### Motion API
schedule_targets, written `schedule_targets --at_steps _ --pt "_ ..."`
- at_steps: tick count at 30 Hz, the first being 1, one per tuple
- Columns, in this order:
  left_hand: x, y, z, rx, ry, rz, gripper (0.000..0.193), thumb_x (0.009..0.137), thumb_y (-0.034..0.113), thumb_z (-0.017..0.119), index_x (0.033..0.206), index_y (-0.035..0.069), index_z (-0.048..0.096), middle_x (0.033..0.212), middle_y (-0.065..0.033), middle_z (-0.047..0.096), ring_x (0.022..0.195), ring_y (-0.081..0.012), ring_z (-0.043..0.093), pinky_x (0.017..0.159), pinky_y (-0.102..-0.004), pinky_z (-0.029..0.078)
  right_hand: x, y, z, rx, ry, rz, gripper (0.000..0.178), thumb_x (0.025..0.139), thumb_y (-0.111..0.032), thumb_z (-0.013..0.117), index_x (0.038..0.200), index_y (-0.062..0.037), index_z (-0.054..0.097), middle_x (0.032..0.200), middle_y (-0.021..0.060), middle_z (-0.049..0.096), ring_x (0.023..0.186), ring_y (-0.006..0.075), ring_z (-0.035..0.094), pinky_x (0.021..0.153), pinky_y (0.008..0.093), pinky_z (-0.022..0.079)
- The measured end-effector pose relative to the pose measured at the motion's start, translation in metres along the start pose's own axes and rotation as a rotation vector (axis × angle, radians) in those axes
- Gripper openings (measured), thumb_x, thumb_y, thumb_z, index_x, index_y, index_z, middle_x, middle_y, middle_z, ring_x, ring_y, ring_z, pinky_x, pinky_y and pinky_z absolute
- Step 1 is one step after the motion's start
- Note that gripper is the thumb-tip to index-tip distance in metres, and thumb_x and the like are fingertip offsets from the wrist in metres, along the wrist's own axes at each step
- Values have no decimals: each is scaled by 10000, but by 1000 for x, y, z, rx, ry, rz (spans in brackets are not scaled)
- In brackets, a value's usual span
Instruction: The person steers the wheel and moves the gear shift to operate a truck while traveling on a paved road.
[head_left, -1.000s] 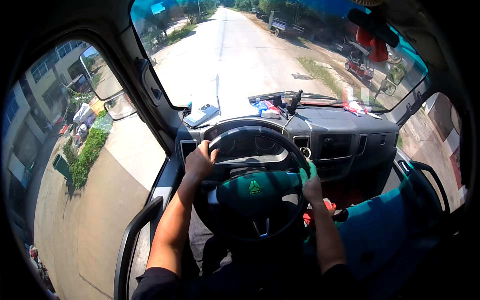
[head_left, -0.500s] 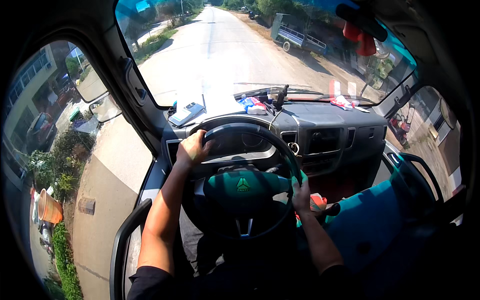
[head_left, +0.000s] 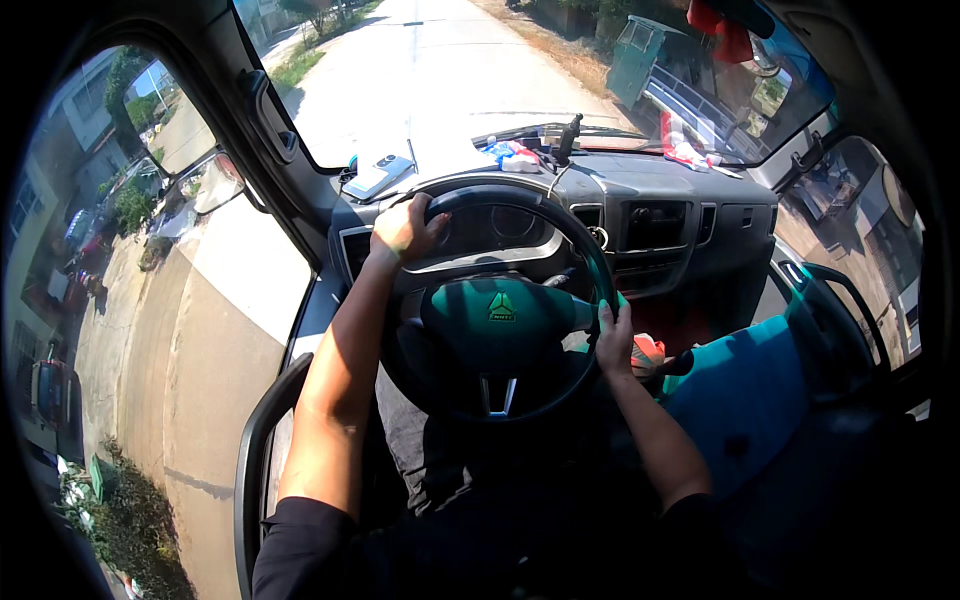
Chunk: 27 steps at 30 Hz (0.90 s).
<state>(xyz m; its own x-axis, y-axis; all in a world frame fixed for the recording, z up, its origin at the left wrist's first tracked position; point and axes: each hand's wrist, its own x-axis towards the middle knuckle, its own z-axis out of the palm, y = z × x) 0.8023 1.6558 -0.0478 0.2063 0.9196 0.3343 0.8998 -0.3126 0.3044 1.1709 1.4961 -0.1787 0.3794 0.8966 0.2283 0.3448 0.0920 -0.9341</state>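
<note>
A black steering wheel (head_left: 497,192) stands in front of me, its centre pad lit green. My left hand (head_left: 404,232) is closed round the rim at the upper left, with the thumb along the inner side. At the right side of the rim, my right hand (head_left: 614,340) grips lower down, fingers wrapped round it and partly hidden. Behind the wheel the instrument cluster (head_left: 490,228) shows through the upper opening.
On the dashboard lie a pale phone-like device (head_left: 379,175), a red, white and blue packet (head_left: 513,155) and an upright black holder (head_left: 569,139). A teal seat (head_left: 745,390) is at my right. Through the windscreen, a pale road (head_left: 430,70) runs ahead, with a parked green cargo vehicle (head_left: 640,65) at its right.
The parked vehicle has come nearer and slid right, and the roadside on the left has moved back past the window. The wheel looks turned slightly clockwise; both hands keep their hold.
</note>
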Motion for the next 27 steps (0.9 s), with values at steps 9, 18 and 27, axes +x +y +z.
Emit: schedule_targets --at_steps 9,18,27 --pt "-11 -13 7 39 166 61 473 937 491 676 1131 60 657 1021 -181 735 963 -380 717 832 -483 575 12 9 5 248 -66 45 441 1093 -245 542 1454 2 480 1256 83 620 1130 162 572 1032 317 437" --pt "-15 -2 -1 10 89 -10 466 944 429 698 1243 79 629 1080 -173 739 1022 -385 706 870 -485 558 14 30 -8 477 -170 58 463 1131 -339 446 1452 -8 475 1288 93 599 1168 155 554 1041 321 432" --pt "-13 -6 -3 53 59 -29 471 946 430 682 1225 55 622 1091 -184 736 1023 -385 710 876 -485 565 4 94 -13 -277 -359 -105 375 999 -370 679 1111 -16 627 957 118 711 905 296 692 762 433 528"
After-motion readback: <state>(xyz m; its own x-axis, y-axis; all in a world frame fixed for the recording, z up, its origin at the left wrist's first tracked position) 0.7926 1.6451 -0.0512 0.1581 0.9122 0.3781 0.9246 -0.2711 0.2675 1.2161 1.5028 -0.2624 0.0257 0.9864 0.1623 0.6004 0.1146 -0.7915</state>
